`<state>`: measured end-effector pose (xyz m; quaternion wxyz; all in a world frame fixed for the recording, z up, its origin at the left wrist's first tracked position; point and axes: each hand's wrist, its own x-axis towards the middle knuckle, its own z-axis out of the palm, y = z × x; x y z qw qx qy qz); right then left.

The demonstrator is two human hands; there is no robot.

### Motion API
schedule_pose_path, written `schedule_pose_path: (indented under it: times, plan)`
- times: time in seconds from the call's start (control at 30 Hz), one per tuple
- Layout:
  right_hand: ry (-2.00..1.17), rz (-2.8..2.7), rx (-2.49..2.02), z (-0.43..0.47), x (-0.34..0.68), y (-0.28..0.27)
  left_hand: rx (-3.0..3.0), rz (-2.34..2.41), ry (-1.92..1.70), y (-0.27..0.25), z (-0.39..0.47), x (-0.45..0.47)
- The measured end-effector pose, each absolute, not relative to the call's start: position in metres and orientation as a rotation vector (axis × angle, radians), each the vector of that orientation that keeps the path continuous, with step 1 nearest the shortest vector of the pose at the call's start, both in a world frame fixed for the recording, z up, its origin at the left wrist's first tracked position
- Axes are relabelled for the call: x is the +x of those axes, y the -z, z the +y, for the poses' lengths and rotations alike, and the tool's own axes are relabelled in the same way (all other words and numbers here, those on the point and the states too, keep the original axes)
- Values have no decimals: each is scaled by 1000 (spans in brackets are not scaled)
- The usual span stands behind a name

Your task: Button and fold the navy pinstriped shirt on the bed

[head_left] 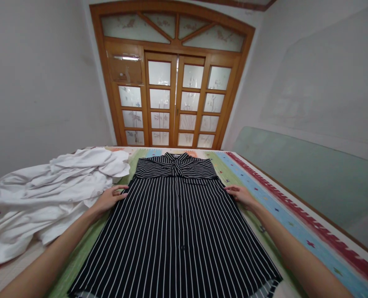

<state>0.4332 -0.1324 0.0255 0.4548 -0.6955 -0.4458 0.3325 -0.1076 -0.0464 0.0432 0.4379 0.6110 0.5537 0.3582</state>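
Observation:
A black shirt with white stripes (177, 223) lies front up, collar at the far end and hem toward me. Its sleeves (153, 167) are folded inward across the chest, meeting in a bunched spot below the collar (176, 157). At the shirt's left side edge, my left hand (111, 198) rests its fingertips on the cloth, fingers stretched and slightly apart. Opposite it, my right hand (241, 195) touches the right side edge with extended fingers. Both hands sit just below the folded sleeves.
Rumpled white cloth (53, 186) is heaped to the left, close to my left forearm. Beneath everything spreads a colourful patterned cover (265, 198). A pale green panel (296, 165) runs along the right wall. Wooden doors with glass panes (176, 95) stand beyond the far edge.

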Motion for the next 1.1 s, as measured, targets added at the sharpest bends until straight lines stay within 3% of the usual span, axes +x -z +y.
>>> schedule_pose_path:
  times: [0.4,1.1]
  plan:
    - [-994,-1153,-1573,-144,454,-23,1534,1343,-870,-48,-48,-113]
    - [-516,-1300,-1668,-156,456,-33,1927,1522,-1147,-54,-63,-106]
